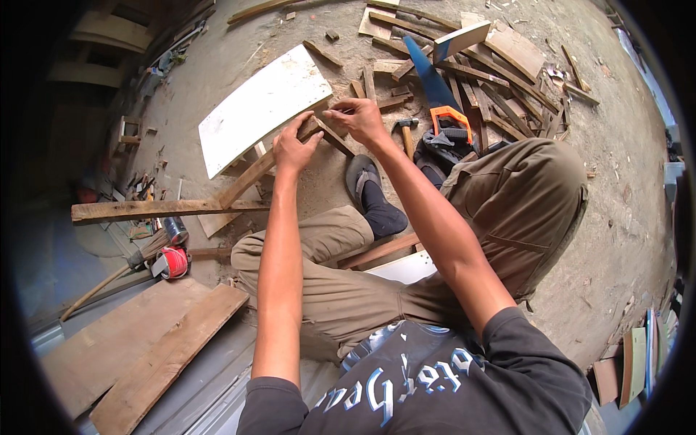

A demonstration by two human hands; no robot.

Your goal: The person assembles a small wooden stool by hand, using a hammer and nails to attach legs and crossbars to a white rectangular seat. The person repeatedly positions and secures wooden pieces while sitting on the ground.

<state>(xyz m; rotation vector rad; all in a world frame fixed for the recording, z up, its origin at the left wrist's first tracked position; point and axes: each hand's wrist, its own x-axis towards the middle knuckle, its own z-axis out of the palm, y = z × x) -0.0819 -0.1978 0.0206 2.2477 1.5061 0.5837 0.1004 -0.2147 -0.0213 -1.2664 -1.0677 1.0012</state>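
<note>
My left hand (291, 148) is closed round the upper end of a wooden strip (250, 176), where it meets a shorter dark strip (334, 136) at an angle. My right hand (360, 122) hovers just right of that joint, thumb and fingertips pinched together; whatever is between them is too small to make out. Beyond my left hand, a white board (264, 109) slopes close by the strips. The lower end of the held strip meets a long wooden batten (145, 211) reaching left. A hammer (407, 141) with a wooden handle lies right of my sandalled foot.
A handsaw (433, 80) with a blue blade and orange handle leans by my right knee. Behind it spreads a pile of wood strips (500, 83). At left are a red can (174, 262), a long-handled brush (148, 250) and scattered tools. Two planks (174, 355) lie lower left.
</note>
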